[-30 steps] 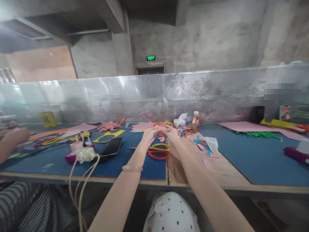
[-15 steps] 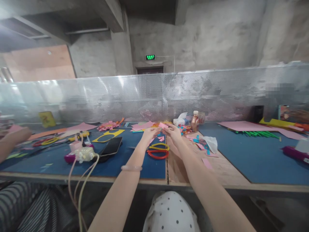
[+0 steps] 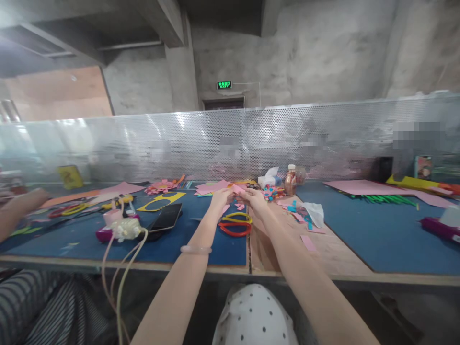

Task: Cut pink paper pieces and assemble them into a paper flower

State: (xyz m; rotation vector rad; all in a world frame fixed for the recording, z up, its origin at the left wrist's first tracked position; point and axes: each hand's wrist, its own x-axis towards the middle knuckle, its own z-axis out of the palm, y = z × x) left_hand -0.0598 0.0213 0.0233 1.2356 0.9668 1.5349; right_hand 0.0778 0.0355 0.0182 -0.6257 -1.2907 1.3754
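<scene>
Between my two hands is a small piece of pink paper (image 3: 237, 189), held above the table. My left hand (image 3: 223, 197) pinches its left side, and my right hand (image 3: 254, 198) grips it from the right. Fingers of both hands are closed and nearly meet at the paper. Just below them lie scissors (image 3: 235, 229) with one yellow and one red handle loop, blades pointing left. Small pink scraps (image 3: 240, 206) rest on the blue mat (image 3: 201, 251) behind the scissors. To the right of my right hand sits a cluster of colourful paper pieces (image 3: 273, 193).
A black phone (image 3: 166, 218) and a power strip with cables (image 3: 125, 229) lie to the left. A bottle (image 3: 290, 181), a tissue pack (image 3: 270, 179) and a crumpled tissue (image 3: 314, 214) are right. A purple glue gun (image 3: 441, 230) lies far right. A co-worker's arm (image 3: 21, 208) reaches in from the left.
My right hand has shifted slightly left, closer to my left hand, and the pink paper has moved left with it. The scissors stay in place.
</scene>
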